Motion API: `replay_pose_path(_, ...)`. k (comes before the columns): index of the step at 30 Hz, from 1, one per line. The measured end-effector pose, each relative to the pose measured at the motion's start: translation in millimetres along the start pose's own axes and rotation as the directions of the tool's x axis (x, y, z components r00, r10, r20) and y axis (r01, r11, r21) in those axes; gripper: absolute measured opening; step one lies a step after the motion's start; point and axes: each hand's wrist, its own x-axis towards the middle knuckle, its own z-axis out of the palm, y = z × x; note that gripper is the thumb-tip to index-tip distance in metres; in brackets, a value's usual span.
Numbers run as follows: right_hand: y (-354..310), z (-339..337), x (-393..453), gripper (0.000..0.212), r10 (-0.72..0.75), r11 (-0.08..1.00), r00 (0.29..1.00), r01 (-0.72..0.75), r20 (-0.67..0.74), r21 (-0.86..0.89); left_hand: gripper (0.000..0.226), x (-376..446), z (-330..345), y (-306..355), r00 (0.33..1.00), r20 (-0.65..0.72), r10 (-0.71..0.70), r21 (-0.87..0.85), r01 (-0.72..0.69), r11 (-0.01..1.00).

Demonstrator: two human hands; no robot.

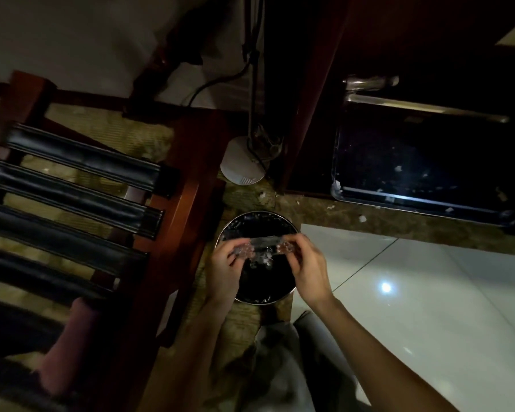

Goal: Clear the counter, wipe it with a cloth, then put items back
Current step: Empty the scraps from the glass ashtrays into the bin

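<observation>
I look down at a round waste bin [244,224] with a black liner, standing on the floor. Over its opening both hands hold a clear glass ashtray-like dish [265,244], tipped on edge. My left hand [225,270] grips its left end with curled fingers. My right hand [305,263] pinches its right end. Small pale scraps [263,260] show just under the dish, inside the bin. The room is dim and the dish is slightly blurred.
A wooden chair with black padded slats [72,185] stands at the left. A white lamp base [243,165] with a cable sits beyond the bin. A dark cabinet with a black tray-like surface [422,162] is at the upper right. Glossy white floor tiles [428,292] lie at the right.
</observation>
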Motion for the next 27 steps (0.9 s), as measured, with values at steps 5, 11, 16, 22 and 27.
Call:
replay_pose_path(5, -33.3, -25.8, -10.3, 0.014, 0.147, 0.989, 0.987, -0.148, 0.059, 0.009, 0.021, -23.5, -22.9, 31.7, 0.989, 0.038, -0.140, -0.092, 0.143, 0.986)
replay_pose_path(11, -111.0, -78.2, -23.5, 0.013, 0.195, 0.975, 0.978, -0.202, 0.079, 0.094, 0.027, -45.2, -70.1, 97.2, 0.965, 0.115, -0.235, -0.139, 0.250, 0.958)
replay_pose_path(16, -200.5, -132.5, -30.2, 0.018, 0.181, 0.967, 0.969, -0.206, 0.168, 0.151, 0.022, -66.3, -130.4, 190.2, 0.950, 0.207, -0.232, -0.137, 0.262, 0.955)
replay_pose_path(22, -328.0, -206.4, -43.1, 0.029, 0.051, 0.991, 0.984, -0.071, 0.171, 0.113, 0.005, -105.4, -205.7, 332.1, 0.962, 0.261, -0.083, -0.104, 0.114, 0.988)
replay_pose_path(27, -419.9, -275.2, -60.5, 0.034, -0.077, 0.988, 0.984, 0.054, 0.161, 0.143, 0.017, -145.1, -253.3, 428.8, 0.950, 0.309, 0.047, -0.156, 0.001, 0.988)
